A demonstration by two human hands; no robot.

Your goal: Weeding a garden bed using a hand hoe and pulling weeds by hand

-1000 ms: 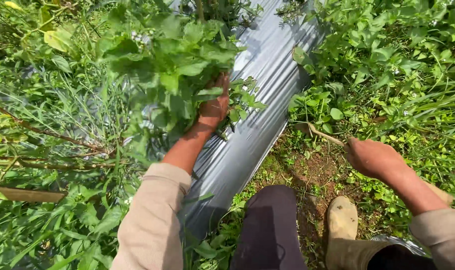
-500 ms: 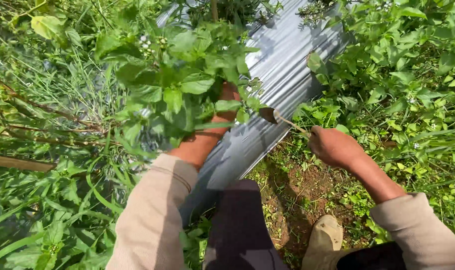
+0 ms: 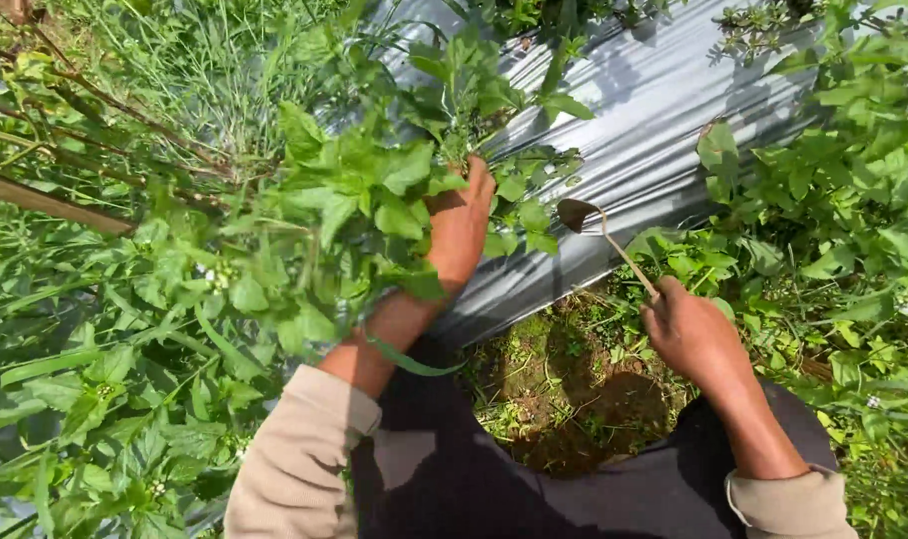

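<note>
Since a second ago both hands rose toward the silver mulch sheet (image 3: 663, 110) | left hand (image 3: 461, 225) closed around a leafy weed clump (image 3: 354, 200), held over the sheet's left edge | right hand (image 3: 691, 334) gripped a small hand hoe (image 3: 602, 232), blade raised just above the sheet | bare soil (image 3: 574, 389) lay below, between the arms.

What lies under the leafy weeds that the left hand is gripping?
Silver plastic sheet runs beneath the weeds and shows bare beside the left hand. Leaves cover the stems and roots. The right hand holds a small hand hoe above the sheet's edge.
</note>
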